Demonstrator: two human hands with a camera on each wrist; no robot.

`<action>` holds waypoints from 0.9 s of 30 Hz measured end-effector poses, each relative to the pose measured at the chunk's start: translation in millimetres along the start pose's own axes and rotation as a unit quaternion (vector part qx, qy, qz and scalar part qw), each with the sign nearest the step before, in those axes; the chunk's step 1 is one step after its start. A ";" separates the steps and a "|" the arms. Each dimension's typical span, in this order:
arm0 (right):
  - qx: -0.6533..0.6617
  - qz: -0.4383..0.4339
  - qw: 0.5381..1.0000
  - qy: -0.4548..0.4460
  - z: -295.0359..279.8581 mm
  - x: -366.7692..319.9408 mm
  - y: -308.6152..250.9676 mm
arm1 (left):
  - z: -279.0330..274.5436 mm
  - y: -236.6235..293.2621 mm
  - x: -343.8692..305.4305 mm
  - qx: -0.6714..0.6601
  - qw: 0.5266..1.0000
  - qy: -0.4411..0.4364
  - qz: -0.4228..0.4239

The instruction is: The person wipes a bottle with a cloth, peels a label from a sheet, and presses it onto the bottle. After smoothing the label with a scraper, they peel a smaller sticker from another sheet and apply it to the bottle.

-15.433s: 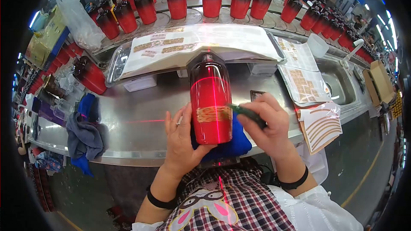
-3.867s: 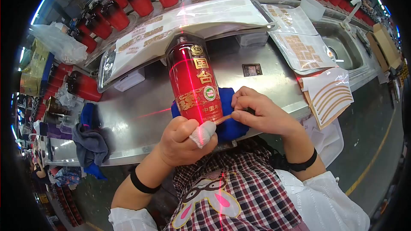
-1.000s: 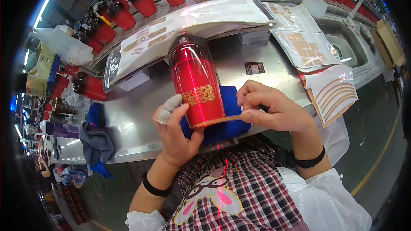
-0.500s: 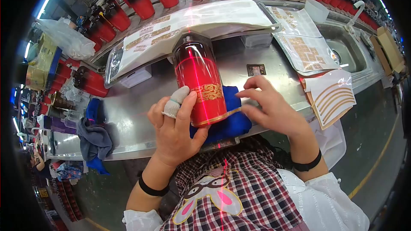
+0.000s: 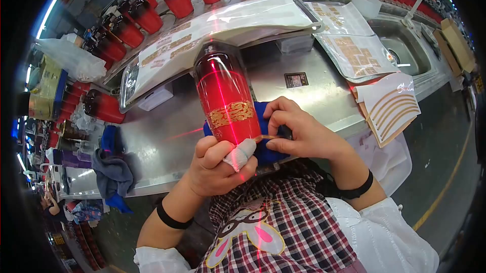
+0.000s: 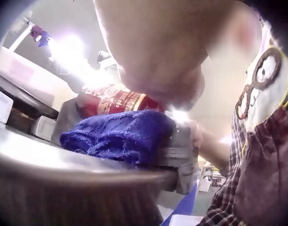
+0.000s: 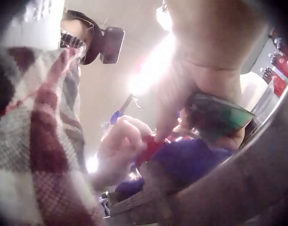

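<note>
A red bottle (image 5: 225, 88) with a dark top and a gold scroll band lies on a blue cloth (image 5: 271, 156), its neck pointing away. The left hand (image 5: 220, 166) grips its base end with curled fingers; a finger in a whitish cloth cover (image 5: 240, 155) presses near the bottom edge. Between thumb and forefinger, the right hand (image 5: 301, 131) pinches the free end of a thin brown-gold decal strip (image 5: 264, 137), which reaches to the bottle's base. A flat green tool (image 7: 228, 117) shows beneath the right palm in the right wrist view. In the left wrist view, gold lettering appears on the bottle (image 6: 120, 101).
Decal sheets cover a tray (image 5: 121, 88) behind the bottle. A sheet of curved strips (image 5: 390, 108) hangs over the right edge, near a sink (image 5: 412, 57). Crumpled grey cloth (image 5: 111, 166) and another bottle (image 5: 104, 107) are at left. Several bottles line the back.
The left hand has moved from the bottle's side to its base, and the right fingers have closed on the strip. Since 3.9 s ago, the bottle has turned from its lettered side.
</note>
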State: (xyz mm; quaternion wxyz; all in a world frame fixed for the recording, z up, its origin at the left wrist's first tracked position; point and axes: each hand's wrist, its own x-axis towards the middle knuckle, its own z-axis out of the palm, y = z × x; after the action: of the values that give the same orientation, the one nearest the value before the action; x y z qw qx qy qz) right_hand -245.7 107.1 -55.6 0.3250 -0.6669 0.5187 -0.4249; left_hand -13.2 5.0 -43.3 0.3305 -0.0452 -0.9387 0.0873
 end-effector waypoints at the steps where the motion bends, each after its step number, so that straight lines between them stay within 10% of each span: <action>1: 0.008 -0.004 1.000 -0.001 -0.4 0.1 0.9 | 1.3 0.5 1.9 0.012 1.000 0.001 0.000; 27: 0.057 0.016 0.998 -0.026 -6.8 2.8 9.1 | 10.7 2.2 17.3 0.037 0.999 -0.034 0.007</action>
State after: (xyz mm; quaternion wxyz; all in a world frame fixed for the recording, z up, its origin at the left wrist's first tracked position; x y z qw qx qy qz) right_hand -255.3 102.1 -60.0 0.3827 -0.6498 0.4952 -0.4314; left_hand -33.3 8.2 -41.3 0.2990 -0.0366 -0.9452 0.1259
